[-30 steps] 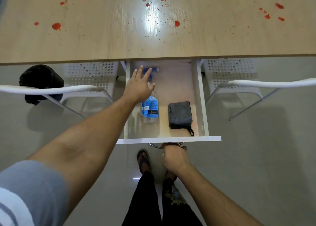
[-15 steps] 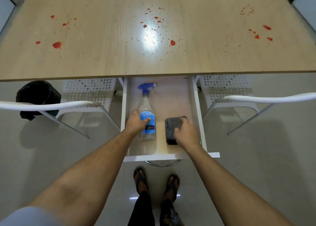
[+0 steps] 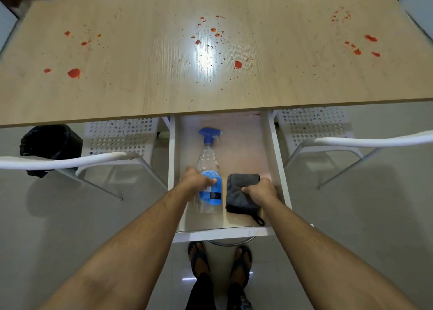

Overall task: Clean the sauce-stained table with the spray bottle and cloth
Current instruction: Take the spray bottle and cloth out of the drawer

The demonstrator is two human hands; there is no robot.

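A light wooden table (image 3: 140, 94) carries red sauce stains (image 3: 74, 73) at the left, in the middle and at the right. Below its front edge a white drawer (image 3: 276, 164) stands pulled out. Inside lies a clear spray bottle (image 3: 208, 159) with a blue trigger head and blue label, and beside it on the right a folded grey cloth (image 3: 236, 197). My left hand (image 3: 195, 183) is wrapped around the bottle's body. The cloth's right side is gripped by my right hand (image 3: 261, 192).
Two white perforated chairs (image 3: 121, 136) (image 3: 314, 126) are tucked under the table on either side of the drawer. A black bin (image 3: 50, 145) stands on the floor at the left. My sandalled feet (image 3: 199, 260) are below the drawer front.
My left hand slid down from the bottle's neck and closed on its body. My right hand left the drawer handle, reached in and closed on the cloth. The view tilted up.
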